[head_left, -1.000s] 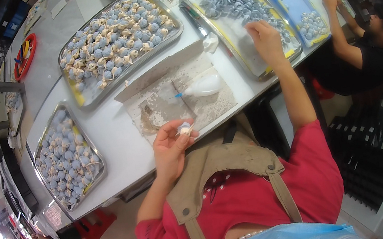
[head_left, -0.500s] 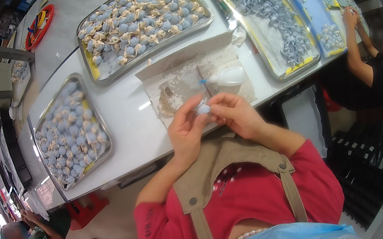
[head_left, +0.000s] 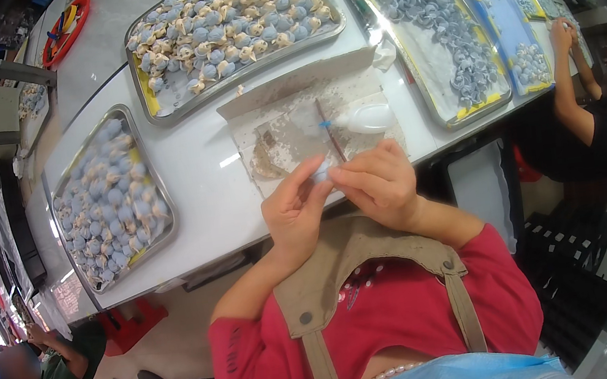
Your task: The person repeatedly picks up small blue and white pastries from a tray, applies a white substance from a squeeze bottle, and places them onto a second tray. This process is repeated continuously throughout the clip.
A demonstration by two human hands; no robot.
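Between the fingertips of both hands is a small grey-blue rounded piece (head_left: 321,172), mostly covered by the fingers. My left hand (head_left: 292,208) pinches it from the left with thumb and forefinger. My right hand (head_left: 381,185) meets it from the right, its fingers bent and pressed together at the piece. Just beyond them lies a stained, opened-out cardboard sheet (head_left: 240,126). On it rest a white squeeze bottle (head_left: 369,119) with a blue tip and a thin brown stick (head_left: 335,143).
A large metal tray (head_left: 246,70) of grey-blue and cream pieces lies beyond the cardboard. Another tray (head_left: 173,226) of such pieces is at left. To the right, a tray (head_left: 455,120) holds grey cup-shaped pieces, beside a blue tray (head_left: 522,45). A co-worker (head_left: 585,102) sits at far right.
My right hand has turned, its fingers now folded closer together over the piece. My left hand keeps its pinch. The whole view has shifted slightly.
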